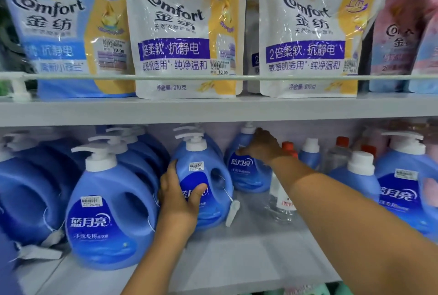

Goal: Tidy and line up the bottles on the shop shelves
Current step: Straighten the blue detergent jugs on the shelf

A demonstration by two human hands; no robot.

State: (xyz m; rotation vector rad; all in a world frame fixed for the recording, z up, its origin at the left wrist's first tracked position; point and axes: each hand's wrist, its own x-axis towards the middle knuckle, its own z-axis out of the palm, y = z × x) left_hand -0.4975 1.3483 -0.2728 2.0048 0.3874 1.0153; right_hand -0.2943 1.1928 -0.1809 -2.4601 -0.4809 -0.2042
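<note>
Left hand (180,196) wrapped round the lower front of a large blue plastic detergent bottle with a white pump top (203,176), thumb across its dark blue label, fingers curled round its left side: a firm grasp. Bottle upright on the pale grey lower shelf (237,259), roughly mid-shelf, a white price sticker near its shoulder and a white tag on a thin cord dangling at its right. Just right of that bottle and further back, a smaller blue detergent bottle with a white cap (246,171), gripped at the shoulder by the right hand (262,146), fingers curled over its top and thumb against its front, forearm reaching in from lower right. Left of the held bottle, a second large blue pump bottle (109,218) standing nearer the shelf edge, with more blue jugs (30,188) crowded behind and beside it. Right of the held bottle, a clear plastic bottle with a red-lettered label (282,202) partly hidden by the forearm, then small bottles with white and orange caps (310,152) at the back, and another large blue pump bottle (403,180) at far right. Above the held bottle, on the upper shelf behind a white rail (237,77), white-and-yellow fabric softener pouches (184,31) flanked by a blue pouch (68,33) and pink pouches (400,40).
</note>
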